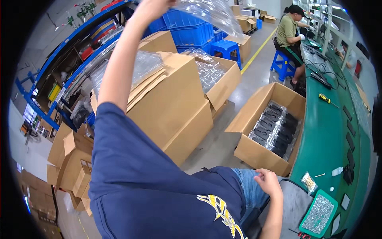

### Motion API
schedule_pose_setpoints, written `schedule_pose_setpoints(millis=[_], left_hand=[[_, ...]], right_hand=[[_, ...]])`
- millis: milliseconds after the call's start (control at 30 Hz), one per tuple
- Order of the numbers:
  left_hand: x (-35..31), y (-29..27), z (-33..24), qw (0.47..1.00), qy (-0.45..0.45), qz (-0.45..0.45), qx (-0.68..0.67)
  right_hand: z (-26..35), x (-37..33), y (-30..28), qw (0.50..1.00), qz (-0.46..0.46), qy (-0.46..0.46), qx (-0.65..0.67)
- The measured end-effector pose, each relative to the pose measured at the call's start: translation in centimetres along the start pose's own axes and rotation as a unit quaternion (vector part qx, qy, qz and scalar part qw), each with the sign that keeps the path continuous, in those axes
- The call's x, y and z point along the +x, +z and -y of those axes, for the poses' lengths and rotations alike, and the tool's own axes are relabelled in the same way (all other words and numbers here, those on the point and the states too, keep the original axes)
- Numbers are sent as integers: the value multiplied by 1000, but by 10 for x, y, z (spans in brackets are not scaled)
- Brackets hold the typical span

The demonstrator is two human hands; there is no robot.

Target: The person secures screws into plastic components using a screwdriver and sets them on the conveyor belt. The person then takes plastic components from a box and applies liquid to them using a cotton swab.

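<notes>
The open box point(258, 159) stands on the floor with its flaps apart, and in it black parts point(274, 125) lie in rows in clear plastic. Well beyond the box and to its left, the person's left hand point(153, 8) is raised high and grasps the edge of a clear plastic tray point(213, 14); the upper edge of the view cuts off some of the fingers and part of the tray. On the near side of the box, the right hand point(268, 183) is loosely curled in front of the jeans point(250, 185), with nothing seen in it; whether it touches the cloth cannot be told.

Left of the box stands a large carton point(183, 107) with more clear plastic point(147, 63) on top. Beyond the box to the left are a second open carton point(225, 85) holding clear plastic, a blue stool point(225, 48) and blue crates point(189, 34).

Right of the box runs a green workbench point(318, 147), bearing a yellow-handled screwdriver point(325, 98). Nearer than the box, the bench bears a bag of cotton swabs point(308, 182), a small white bottle point(337, 171) and a green tray point(334, 203) of small metal pieces point(318, 215). Beyond the box, a co-worker point(287, 34) sits at the bench.
</notes>
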State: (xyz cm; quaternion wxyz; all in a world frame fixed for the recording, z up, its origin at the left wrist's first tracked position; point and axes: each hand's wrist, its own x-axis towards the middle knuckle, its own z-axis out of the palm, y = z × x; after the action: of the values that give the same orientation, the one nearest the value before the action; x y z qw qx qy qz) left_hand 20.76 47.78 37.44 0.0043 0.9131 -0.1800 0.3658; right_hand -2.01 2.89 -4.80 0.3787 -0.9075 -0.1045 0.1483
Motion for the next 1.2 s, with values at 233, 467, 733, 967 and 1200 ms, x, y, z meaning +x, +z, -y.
schedule_pose_setpoints(millis=[233,467,733,967,1200], left_hand=[[-172,-50,142,964,-180,-64,185],[-264,-30,189,897,-395,100,170],[-270,-45,142,820,-515,232,93],[-263,-43,163,742,-544,377,104],[-161,1,130,928,-249,222,169]], right_hand=[[0,-1,-1,1000,-1,-8,-1],[-1,-2,-2,1000,1,5,-5],[-2,-2,-3,1000,6,8,-10],[-2,-8,-5,1000,13,17,-13],[-9,-1,-2,999,-28,-45,-2]])
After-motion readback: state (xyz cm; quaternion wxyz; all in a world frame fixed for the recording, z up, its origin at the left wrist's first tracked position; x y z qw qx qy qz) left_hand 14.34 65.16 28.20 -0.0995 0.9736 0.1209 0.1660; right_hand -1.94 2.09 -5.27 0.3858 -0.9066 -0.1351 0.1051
